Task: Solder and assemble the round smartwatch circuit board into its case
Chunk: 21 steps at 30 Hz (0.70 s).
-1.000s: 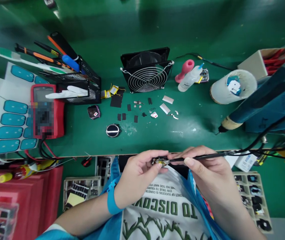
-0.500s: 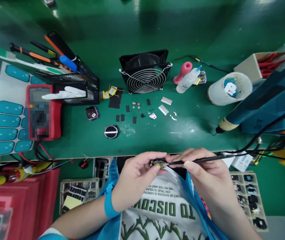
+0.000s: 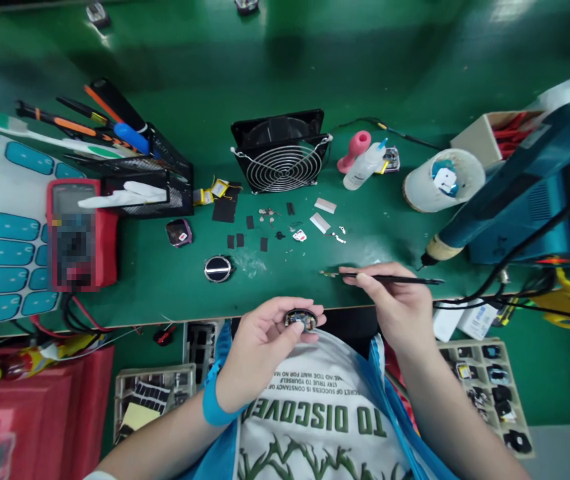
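My left hand (image 3: 269, 333) grips a small round black watch body (image 3: 301, 320) at the bench's front edge, its inner parts facing up. Over the green bench top, my right hand (image 3: 395, 300) holds black tweezers (image 3: 399, 279) nearly level. At their tip is a small greenish-yellow part (image 3: 329, 273), too small to name. A round watch face (image 3: 218, 269) with a light stripe lies left of centre. Behind it sits a purple-edged square watch (image 3: 179, 233). Small black pads (image 3: 263, 244), silvery strips (image 3: 320, 223) and tiny metal bits are spread across the middle.
A black fan (image 3: 285, 150) stands at the back centre, beside a white squeeze bottle (image 3: 365, 165). To the right are a white cup (image 3: 443, 180) and a blue hot-air tool (image 3: 495, 180). A red multimeter (image 3: 109, 247) and black mesh tool holder (image 3: 179, 190) stand left.
My right hand has moved up and away from the watch body, with the small part now at the tweezer tip over the bench. The left hand still holds the body. The view has shifted slightly.
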### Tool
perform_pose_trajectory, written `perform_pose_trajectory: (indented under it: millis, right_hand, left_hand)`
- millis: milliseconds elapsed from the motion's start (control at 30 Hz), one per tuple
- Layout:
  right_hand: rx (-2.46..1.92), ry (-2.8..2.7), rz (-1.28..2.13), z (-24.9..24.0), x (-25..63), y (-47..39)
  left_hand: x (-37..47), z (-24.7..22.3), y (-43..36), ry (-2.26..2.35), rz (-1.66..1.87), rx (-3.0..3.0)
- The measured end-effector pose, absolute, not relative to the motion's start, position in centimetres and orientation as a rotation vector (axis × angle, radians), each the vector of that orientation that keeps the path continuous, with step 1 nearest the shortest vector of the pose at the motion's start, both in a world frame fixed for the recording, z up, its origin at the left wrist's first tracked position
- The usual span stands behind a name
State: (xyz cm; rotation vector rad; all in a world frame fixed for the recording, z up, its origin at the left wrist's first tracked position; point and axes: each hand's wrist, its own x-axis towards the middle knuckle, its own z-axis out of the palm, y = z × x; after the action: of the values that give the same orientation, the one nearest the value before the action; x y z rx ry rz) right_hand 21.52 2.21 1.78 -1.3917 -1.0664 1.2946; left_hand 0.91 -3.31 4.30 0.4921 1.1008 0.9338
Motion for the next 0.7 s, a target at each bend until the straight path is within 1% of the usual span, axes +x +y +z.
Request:
perform_pose_trajectory:
  millis: [100,333,433,500,567,633,700]
  right_hand:
    - [-1.446,-1.333,1.149,0.5,21.8,2.5]
    - [-1.205,-1.892,0.795,0.1,22.3,1.3]
    - [-1.191,-1.964,0.731,-0.5,22.4,1.1]
    - [-1.253,-1.786,0.743,-0.4,22.3,1.0]
    - [-1.329,-1.498,0.829,0.4,22.2,0.7]
    - [-1.351,-1.283,1.008,1.9,22.2,0.1]
    - [-1.287,-1.271,1.2,3.7,22.4,-0.7]
  left_hand:
    - [0.8,3.9,-3.4,1.105,0.928,0.476]
    - [0.8,3.6,-3.5,1.096,0.926,0.465]
    - [0.9,3.6,-3.4,1.104,0.925,0.456]
    - [1.0,3.6,-3.3,1.109,0.922,0.452]
    - [1.1,3.9,-3.4,1.101,0.921,0.453]
    - [1.1,4.2,-3.5,1.092,0.914,0.466]
    - [1.1,4.7,-3.6,1.084,0.903,0.495]
